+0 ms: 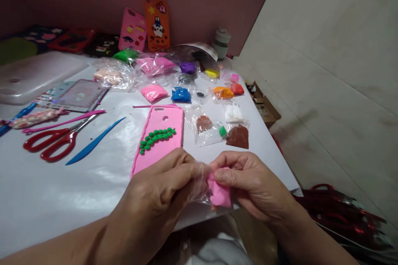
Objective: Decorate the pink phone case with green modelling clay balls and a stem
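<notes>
My left hand (163,188) and my right hand (248,182) meet at the near table edge, both pinched on a small clear plastic bag (202,186) holding a lump of pink clay (219,193). The right fingers press on the clay. Just beyond lies a pink phone case (157,143) with a curved row of green clay dots (155,138) on it.
Red scissors (52,143), a blue modelling tool (93,143) and a pink tool (62,122) lie to the left. Several bags of coloured clay (180,91) spread behind the case. Decorated phone cases (157,22) lean on the wall. A cardboard box (264,105) sits off the table's right edge.
</notes>
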The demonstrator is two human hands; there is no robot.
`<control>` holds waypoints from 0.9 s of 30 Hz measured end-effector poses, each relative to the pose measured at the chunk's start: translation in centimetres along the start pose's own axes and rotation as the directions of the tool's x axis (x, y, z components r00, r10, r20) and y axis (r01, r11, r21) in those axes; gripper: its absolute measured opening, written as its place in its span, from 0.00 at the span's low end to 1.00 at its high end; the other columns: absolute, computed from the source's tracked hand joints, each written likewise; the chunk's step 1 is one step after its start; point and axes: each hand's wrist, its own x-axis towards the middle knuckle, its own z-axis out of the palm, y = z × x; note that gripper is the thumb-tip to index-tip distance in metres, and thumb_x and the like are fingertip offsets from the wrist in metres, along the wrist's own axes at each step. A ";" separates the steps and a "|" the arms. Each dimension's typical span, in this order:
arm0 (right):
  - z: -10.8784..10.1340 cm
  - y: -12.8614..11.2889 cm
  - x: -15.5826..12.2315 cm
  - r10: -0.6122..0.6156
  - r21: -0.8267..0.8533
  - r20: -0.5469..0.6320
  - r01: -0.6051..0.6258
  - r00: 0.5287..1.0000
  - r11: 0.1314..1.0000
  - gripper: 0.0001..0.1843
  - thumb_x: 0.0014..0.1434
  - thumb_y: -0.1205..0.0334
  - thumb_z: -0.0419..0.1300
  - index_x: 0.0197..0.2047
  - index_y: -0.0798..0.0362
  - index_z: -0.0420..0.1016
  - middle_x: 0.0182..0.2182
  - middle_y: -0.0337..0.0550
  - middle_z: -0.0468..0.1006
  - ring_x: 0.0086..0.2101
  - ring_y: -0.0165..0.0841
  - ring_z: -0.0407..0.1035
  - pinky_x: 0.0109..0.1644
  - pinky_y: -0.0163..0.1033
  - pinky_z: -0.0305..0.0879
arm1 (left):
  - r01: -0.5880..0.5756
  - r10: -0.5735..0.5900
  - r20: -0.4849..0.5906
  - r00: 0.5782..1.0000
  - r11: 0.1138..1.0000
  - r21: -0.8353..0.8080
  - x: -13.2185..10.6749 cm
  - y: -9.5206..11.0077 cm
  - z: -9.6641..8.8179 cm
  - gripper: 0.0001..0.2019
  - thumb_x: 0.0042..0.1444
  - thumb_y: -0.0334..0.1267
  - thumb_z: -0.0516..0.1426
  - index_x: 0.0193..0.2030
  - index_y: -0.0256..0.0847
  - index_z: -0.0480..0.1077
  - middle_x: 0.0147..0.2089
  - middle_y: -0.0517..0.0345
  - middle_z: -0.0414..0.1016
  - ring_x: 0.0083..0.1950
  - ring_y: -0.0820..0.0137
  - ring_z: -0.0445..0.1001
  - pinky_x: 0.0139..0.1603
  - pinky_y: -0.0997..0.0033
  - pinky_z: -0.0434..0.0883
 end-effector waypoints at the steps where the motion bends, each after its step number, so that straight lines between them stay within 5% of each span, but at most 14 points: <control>1: 0.0 0.0 -0.1 0.001 -0.015 -0.011 -0.001 1.000 1.000 0.14 0.48 0.60 0.81 0.31 0.58 0.83 0.24 0.39 0.80 0.23 0.25 0.73 0.30 0.29 0.72 | 0.008 -0.008 0.012 1.000 1.000 0.007 0.0 0.1 0.0 0.12 0.68 0.30 0.55 0.33 0.44 0.74 0.31 0.67 0.73 0.28 0.82 0.75 0.29 0.91 0.68; 6: -0.1 0.4 -0.4 0.015 -0.058 0.097 -0.009 0.995 0.998 0.15 0.58 0.55 0.76 0.42 0.56 0.84 0.29 0.40 0.82 0.25 0.27 0.74 0.31 0.33 0.71 | 0.028 -0.027 0.010 1.000 1.000 -0.005 0.2 -0.4 0.0 0.11 0.64 0.26 0.57 0.34 0.44 0.75 0.31 0.68 0.74 0.28 0.83 0.74 0.31 0.92 0.68; 11: 0.1 0.6 -0.8 -0.155 -0.204 0.048 0.161 0.987 0.966 0.21 0.66 0.56 0.71 0.59 0.49 0.74 0.33 0.34 0.78 0.27 0.23 0.69 0.35 0.31 0.65 | 0.049 -0.047 0.070 0.996 0.998 -0.024 0.4 -0.9 -0.2 0.09 0.64 0.28 0.58 0.33 0.43 0.73 0.31 0.69 0.73 0.29 0.82 0.70 0.32 0.90 0.67; 18: 0.9 0.1 -1.3 -0.387 -0.552 0.002 0.324 0.922 0.769 0.14 0.71 0.60 0.61 0.57 0.50 0.70 0.45 0.41 0.73 0.41 0.30 0.68 0.44 0.37 0.66 | -0.059 0.059 -0.020 0.998 0.998 -0.024 0.1 -0.8 0.1 0.12 0.68 0.26 0.56 0.49 0.47 0.77 0.37 0.68 0.75 0.33 0.83 0.74 0.37 0.91 0.69; 22: 1.3 0.3 -1.2 -0.337 -0.517 -0.004 0.286 0.942 0.807 0.17 0.68 0.62 0.63 0.57 0.50 0.66 0.42 0.40 0.71 0.36 0.29 0.66 0.41 0.37 0.66 | -0.031 0.031 -0.001 1.000 0.999 -0.027 -0.3 -1.1 0.3 0.15 0.68 0.25 0.56 0.51 0.48 0.78 0.37 0.68 0.74 0.33 0.83 0.74 0.36 0.91 0.69; 27: 1.6 0.4 -1.4 -0.332 -0.499 0.046 0.309 0.942 0.810 0.19 0.69 0.63 0.61 0.61 0.48 0.63 0.43 0.39 0.69 0.36 0.28 0.65 0.41 0.36 0.66 | -0.038 0.038 0.026 0.999 0.999 0.024 0.2 -0.5 -0.2 0.09 0.68 0.27 0.58 0.41 0.43 0.78 0.34 0.67 0.74 0.31 0.83 0.74 0.34 0.91 0.69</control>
